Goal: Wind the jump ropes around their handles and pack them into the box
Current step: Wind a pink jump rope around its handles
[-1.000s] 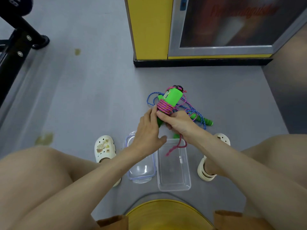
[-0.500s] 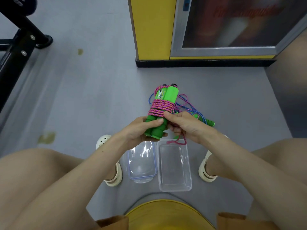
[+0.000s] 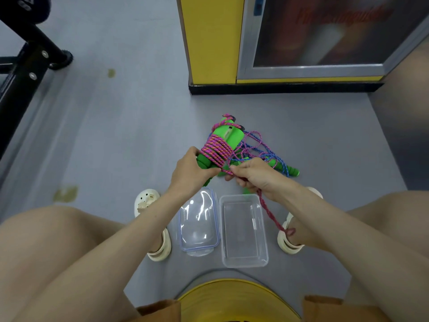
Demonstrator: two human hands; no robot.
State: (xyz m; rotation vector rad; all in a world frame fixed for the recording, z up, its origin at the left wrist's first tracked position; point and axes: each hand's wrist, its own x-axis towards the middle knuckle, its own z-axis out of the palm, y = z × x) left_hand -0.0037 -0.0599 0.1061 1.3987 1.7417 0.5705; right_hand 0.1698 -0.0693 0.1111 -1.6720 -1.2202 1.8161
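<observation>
Winding: the pink rope (image 3: pixel 214 149) sits in a thick band round the paired green handles (image 3: pixel 229 135); I judge these to be the last turns of the first rope, with nothing packed yet.
Left grip: the left grip (image 3: pixel 195 168) curls round the handles' lower ends, at 7 o'clock of the coil.
Right grip: the right grip (image 3: pixel 255 176) pinches the rope at 4 o'clock of the coil; a loose tail (image 3: pixel 270 212) hangs from it toward 5 o'clock.
Place: the bundle is held in the air, at 12 o'clock of the open box (image 3: pixel 243 264); the lid (image 3: pixel 198 219) lies at the box's 9 o'clock.
Axis: the long axis runs from 7 to 1 o'clock, cap ends pointing to 1 o'clock.
Next: probably wrapping the tail under tension and tucking its end.
Waiting: the blue rope (image 3: pixel 262 145) lies tangled on the floor at 3 o'clock.
</observation>
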